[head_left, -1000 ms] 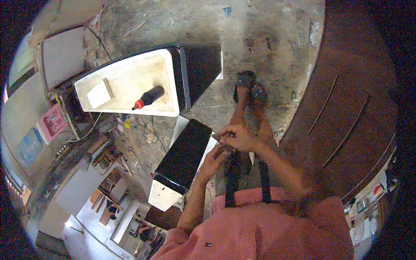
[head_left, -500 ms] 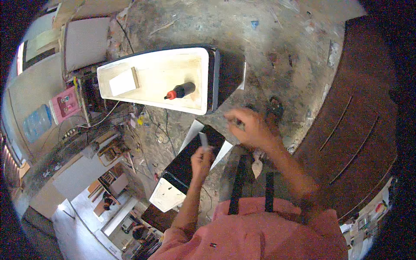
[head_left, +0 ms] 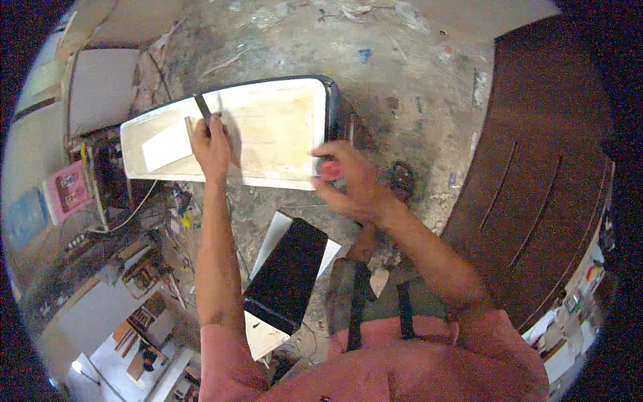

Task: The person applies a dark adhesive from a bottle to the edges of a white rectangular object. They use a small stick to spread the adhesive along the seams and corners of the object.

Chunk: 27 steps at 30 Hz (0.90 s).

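Observation:
A long tapered panel with a pale face, white border and dark side lies in front of me. My left hand is over its left part, closed around a narrow dark flat strip that points away from me. Beside that hand a white rectangular piece rests on the panel. At the panel's near right corner my right hand is curled around a bottle, whose red cap faces up; most of the bottle is hidden by the fingers.
Below the panel stands a black box-like piece with a pale end. To the right lies a large dark brown sheet. Cables and scraps litter the stained floor. A pink container stands at the left.
The bottle that lay on the panel is now in my right hand. My left hand has moved forward and left, from above the black piece to over the panel, still holding the strip.

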{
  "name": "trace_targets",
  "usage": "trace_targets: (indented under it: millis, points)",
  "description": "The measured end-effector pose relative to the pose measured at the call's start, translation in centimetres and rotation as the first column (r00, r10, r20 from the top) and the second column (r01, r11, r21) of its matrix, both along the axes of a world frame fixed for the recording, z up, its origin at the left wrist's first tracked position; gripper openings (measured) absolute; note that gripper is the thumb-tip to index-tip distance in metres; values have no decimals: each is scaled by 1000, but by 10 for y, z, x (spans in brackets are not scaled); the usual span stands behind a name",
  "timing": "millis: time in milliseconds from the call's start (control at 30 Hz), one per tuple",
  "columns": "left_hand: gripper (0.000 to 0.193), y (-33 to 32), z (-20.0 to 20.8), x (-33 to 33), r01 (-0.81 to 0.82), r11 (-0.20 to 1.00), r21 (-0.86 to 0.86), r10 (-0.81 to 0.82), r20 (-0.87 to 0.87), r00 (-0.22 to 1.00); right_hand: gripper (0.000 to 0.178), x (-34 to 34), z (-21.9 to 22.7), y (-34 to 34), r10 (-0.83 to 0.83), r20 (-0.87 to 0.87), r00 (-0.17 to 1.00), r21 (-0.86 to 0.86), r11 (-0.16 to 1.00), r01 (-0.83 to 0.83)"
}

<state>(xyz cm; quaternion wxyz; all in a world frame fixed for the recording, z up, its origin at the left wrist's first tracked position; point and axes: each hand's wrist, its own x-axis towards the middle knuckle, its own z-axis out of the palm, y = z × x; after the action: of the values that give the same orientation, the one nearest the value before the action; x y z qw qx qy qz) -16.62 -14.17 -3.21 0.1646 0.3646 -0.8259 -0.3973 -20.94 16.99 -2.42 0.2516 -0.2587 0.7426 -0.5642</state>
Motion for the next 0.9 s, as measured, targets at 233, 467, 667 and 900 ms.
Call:
trace_targets:
  millis: [233,467,667,900]
  points:
    - [31,11,-27,-29,-227,942,-245,212,-88,973,54,40,-65,185,-572,284,769,427,794,433]
    - [35,18,-25,-35,-242,937,-252,212,-142,967,41,42,-50,227,-527,255,811,351,832,430]
    - [33,18,-27,-32,-223,885,-409,187,-125,974,40,-4,-37,178,-583,308,752,331,807,489]
    - [34,11,-30,-34,-253,885,-392,247,-66,967,51,-79,36,181,-624,297,722,24,761,648]
